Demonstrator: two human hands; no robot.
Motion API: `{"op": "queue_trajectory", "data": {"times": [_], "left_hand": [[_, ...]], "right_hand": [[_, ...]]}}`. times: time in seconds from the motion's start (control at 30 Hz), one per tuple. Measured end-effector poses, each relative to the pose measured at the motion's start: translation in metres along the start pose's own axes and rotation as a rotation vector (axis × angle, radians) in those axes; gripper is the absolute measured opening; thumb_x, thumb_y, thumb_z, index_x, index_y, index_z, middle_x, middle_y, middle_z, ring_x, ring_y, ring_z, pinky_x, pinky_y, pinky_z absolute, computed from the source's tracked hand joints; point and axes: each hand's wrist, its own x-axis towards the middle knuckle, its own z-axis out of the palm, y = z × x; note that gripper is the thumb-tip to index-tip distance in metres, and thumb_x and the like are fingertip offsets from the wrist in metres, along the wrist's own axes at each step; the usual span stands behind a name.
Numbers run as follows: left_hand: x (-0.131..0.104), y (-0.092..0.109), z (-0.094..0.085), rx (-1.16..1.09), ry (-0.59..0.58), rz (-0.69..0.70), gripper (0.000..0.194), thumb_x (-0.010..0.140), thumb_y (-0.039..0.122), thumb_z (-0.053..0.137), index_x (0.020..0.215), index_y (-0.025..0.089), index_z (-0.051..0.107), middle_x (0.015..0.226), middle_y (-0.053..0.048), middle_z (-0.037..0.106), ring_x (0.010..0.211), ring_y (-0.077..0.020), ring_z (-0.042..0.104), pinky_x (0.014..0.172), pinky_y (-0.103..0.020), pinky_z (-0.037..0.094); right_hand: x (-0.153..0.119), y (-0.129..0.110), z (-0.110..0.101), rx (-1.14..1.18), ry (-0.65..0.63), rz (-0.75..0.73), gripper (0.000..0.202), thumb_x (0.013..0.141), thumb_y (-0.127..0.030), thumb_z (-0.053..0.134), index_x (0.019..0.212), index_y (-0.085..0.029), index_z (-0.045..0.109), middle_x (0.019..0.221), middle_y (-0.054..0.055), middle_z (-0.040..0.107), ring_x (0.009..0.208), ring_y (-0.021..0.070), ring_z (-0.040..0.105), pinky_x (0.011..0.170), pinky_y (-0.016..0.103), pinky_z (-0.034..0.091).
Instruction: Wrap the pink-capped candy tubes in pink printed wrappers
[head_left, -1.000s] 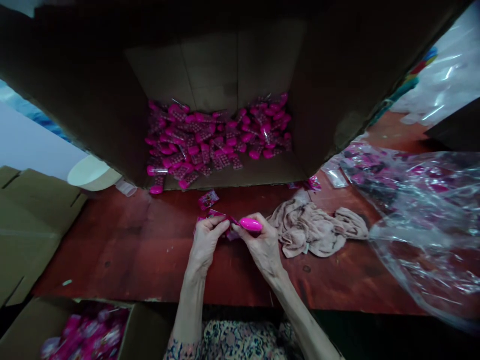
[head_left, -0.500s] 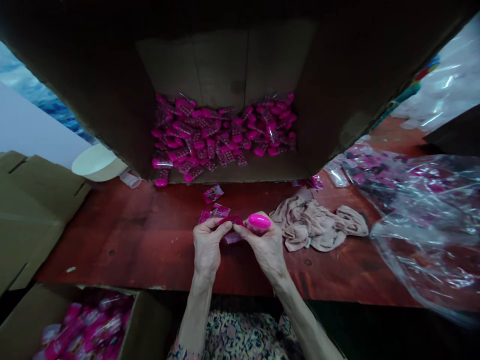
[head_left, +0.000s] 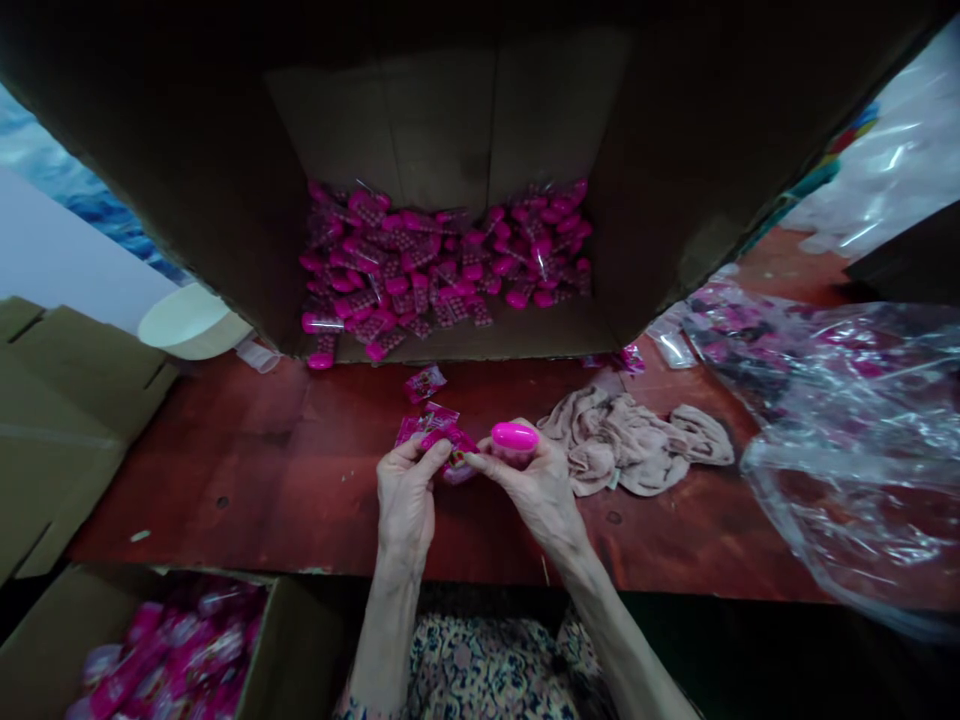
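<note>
Progress, left to right. Below and left of the hands, the small carton (head_left: 279, 640) contains many pink pieces (head_left: 176, 655); whether these are finished work or supply cannot be determined. The left hand (head_left: 405, 490) pinches a pink printed sachet (head_left: 448, 457) between thumb and fingers, above the counter (head_left: 285, 480). Just beyond the left hand lies a loose sachet (head_left: 426, 383), untouched. Farther beyond both hands, the large box (head_left: 450, 120), its opening facing the person, contains a heap of pink-capped containers (head_left: 420, 265). The right hand (head_left: 536, 490) is curled around one capped container (head_left: 514, 437), cap facing up, thumb tip at the sachet's right edge. Work on this pair is judged to be partway: sachet and container are in separate hands, not joined.

Visibility limits, left to right. The small carton is cut off by the lower frame edge. The left fingers cover part of the held sachet; whether it is sealed cannot be determined. The body of the held container is largely concealed by the right hand, so its contents are unconfirmed. Well right of the hands, glare obscures the pink contents of the clear bag (head_left: 847, 450).
</note>
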Motion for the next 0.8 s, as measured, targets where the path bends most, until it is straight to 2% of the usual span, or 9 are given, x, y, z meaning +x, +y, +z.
{"op": "queue_trajectory", "data": {"times": [0.13, 0.3, 0.53, 0.8], "left_hand": [[0.0001, -0.0014, -0.0037, -0.019, 0.016, -0.015, 0.017, 0.049, 0.018, 0.079, 0.062, 0.014, 0.069, 0.059, 0.002, 0.067, 0.055, -0.0080, 0.056, 0.060, -0.021, 0.045], [-0.0012, -0.0050, -0.0032, -0.047, 0.023, -0.033, 0.019, 0.047, 0.016, 0.079, 0.062, 0.015, 0.068, 0.060, 0.002, 0.066, 0.056, -0.0079, 0.057, 0.061, -0.020, 0.044], [-0.0009, -0.0054, -0.0028, -0.095, -0.026, -0.102, 0.015, 0.056, 0.019, 0.076, 0.067, 0.014, 0.068, 0.066, -0.001, 0.068, 0.062, -0.0119, 0.060, 0.070, -0.028, 0.047], [0.0017, -0.0059, -0.0049, -0.118, 0.077, -0.043, 0.020, 0.052, 0.020, 0.078, 0.066, 0.015, 0.066, 0.064, 0.001, 0.067, 0.057, -0.0091, 0.058, 0.062, -0.023, 0.046]], "right_hand": [[-0.0012, 0.0020, 0.0018, -0.043, 0.003, -0.020, 0.024, 0.063, -0.028, 0.076, 0.067, -0.018, 0.054, 0.060, -0.006, 0.052, 0.054, 0.0092, 0.047, 0.052, 0.020, 0.040], [-0.0012, 0.0021, 0.0025, -0.036, -0.036, 0.011, 0.024, 0.065, -0.028, 0.074, 0.068, -0.018, 0.052, 0.062, -0.005, 0.055, 0.055, 0.0099, 0.049, 0.052, 0.021, 0.041], [0.0023, 0.0032, -0.0026, 0.000, -0.022, 0.046, 0.023, 0.063, -0.029, 0.074, 0.068, -0.018, 0.055, 0.061, -0.004, 0.056, 0.054, 0.0093, 0.050, 0.053, 0.022, 0.044], [-0.0006, 0.0009, 0.0036, 0.020, -0.102, 0.037, 0.020, 0.065, -0.026, 0.074, 0.071, -0.018, 0.057, 0.067, -0.003, 0.061, 0.060, 0.0109, 0.055, 0.059, 0.023, 0.047]]}}
